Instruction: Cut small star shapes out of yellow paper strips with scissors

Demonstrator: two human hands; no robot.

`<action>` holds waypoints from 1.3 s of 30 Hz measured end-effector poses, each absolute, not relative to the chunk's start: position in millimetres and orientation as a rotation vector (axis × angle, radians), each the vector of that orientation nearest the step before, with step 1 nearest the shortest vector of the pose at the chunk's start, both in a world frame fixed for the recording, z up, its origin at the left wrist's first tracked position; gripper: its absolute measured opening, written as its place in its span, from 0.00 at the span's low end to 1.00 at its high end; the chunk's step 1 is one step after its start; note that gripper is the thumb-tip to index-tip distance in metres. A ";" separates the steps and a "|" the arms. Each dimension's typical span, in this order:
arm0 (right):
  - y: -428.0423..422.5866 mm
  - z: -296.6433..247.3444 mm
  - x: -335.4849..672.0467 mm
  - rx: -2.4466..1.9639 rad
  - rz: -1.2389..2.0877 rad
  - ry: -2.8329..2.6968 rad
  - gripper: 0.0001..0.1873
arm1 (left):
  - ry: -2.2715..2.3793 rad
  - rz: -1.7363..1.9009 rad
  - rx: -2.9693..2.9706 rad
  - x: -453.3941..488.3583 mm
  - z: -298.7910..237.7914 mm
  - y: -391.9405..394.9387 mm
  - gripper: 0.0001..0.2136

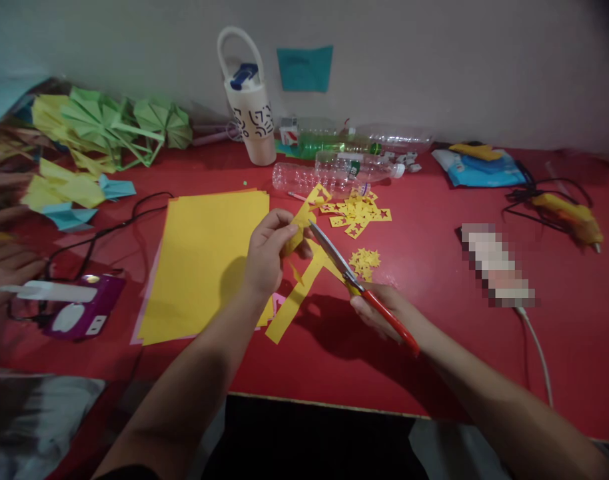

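Note:
My left hand is closed on a folded yellow paper strip, held above the red table. The strip's long tail hangs down to the table. My right hand grips red-handled scissors, whose blades reach up to the strip near my left fingers. A stack of yellow paper sheets lies just left of my left hand. Yellow cut-out stars and star-punched scraps lie beyond the scissors.
Plastic bottles and a patterned cup carrier stand at the back. Green and yellow folded paper shapes fill the back left. A yellow glue gun lies right, cables and a purple device left. Another person's hands are at the left edge.

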State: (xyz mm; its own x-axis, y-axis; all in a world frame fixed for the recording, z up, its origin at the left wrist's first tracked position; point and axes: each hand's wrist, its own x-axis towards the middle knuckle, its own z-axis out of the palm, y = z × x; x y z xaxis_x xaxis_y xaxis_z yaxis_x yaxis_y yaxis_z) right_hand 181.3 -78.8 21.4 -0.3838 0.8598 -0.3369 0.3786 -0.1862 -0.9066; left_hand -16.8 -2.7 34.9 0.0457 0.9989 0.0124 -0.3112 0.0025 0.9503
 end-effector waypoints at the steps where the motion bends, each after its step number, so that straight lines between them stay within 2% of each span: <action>1: -78.7 22.1 181.2 -1.442 1.594 -1.669 0.28 | 0.937 1.283 1.017 -17.9 36.2 -2.5 0.05; 19: -73.8 18.9 190.0 -1.356 1.613 -1.784 0.30 | 1.053 1.186 0.981 -23.0 43.4 -1.1 0.05; 39: -73.7 20.7 192.5 -1.477 1.636 -1.753 0.32 | 1.078 1.162 1.048 -21.3 38.3 -1.9 0.07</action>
